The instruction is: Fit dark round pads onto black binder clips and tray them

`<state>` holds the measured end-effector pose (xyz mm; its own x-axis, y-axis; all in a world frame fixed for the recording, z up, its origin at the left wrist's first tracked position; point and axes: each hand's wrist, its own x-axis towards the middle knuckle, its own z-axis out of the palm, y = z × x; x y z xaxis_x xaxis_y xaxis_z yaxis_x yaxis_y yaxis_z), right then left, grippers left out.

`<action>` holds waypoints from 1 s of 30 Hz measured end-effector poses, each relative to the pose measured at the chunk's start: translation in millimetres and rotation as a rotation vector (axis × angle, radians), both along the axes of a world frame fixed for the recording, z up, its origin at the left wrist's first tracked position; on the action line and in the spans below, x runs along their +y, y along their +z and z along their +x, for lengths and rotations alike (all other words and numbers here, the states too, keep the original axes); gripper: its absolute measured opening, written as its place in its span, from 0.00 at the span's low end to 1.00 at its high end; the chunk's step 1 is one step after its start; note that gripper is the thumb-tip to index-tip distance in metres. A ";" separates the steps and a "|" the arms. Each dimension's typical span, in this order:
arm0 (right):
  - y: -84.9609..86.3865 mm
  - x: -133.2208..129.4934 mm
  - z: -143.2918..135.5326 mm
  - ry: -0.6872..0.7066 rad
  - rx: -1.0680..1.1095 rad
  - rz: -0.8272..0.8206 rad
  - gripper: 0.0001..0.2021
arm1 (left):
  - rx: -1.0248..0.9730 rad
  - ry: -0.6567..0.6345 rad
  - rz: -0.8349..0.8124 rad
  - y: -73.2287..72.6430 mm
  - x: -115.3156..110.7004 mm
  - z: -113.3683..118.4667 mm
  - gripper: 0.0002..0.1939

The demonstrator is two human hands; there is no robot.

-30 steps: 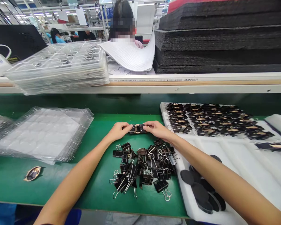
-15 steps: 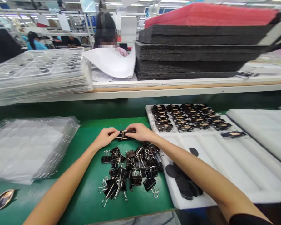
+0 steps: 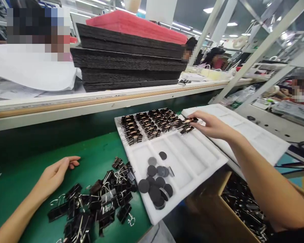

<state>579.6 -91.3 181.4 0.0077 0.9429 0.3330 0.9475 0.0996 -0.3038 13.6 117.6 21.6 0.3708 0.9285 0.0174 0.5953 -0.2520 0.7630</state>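
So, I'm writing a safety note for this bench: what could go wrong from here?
The clipped piece in the right hand is close beside the packed rows of clipped pieces; its wire handles might snag and shift them.

The white tray appears to jut past the front edge of the green table, so a knock could tip it or slide the loose black discs off.

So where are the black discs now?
In the head view, the black discs lie on the near left of the white tray, just right of the binder clips.
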 end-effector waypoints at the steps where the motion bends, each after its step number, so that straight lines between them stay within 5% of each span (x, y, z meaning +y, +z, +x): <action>1: -10.0 -6.7 26.5 -0.078 0.021 -0.056 0.16 | 0.011 0.010 -0.008 -0.8 1.6 0.0 0.43; 5: -59.1 -22.3 97.5 -0.245 0.101 -0.260 0.21 | 0.034 0.036 -0.029 -6.2 7.6 -3.4 0.43; 10: -99.4 -19.4 122.3 -0.241 0.121 -0.239 0.20 | 0.031 0.057 -0.019 -9.4 7.4 -6.4 0.38; 15: -106.5 -12.8 118.8 -0.257 -0.043 -0.224 0.16 | 0.005 0.067 0.016 -4.8 -1.1 -3.1 0.28; 20: -99.8 -13.2 110.0 -0.247 -0.057 -0.242 0.14 | 0.034 0.047 0.039 -4.8 -1.3 -3.7 0.28; 23: -89.0 -13.7 90.5 -0.305 -0.153 -0.256 0.17 | 0.053 0.043 0.037 -4.2 -1.6 -2.1 0.29; 26: -71.0 -11.6 39.9 -0.418 -0.373 -0.184 0.20 | 0.043 0.022 0.038 -1.7 -5.2 2.5 0.32; 30: -48.5 -1.6 -65.7 0.003 -0.369 -0.116 0.18 | -0.121 0.004 0.062 -1.6 -9.3 8.0 0.29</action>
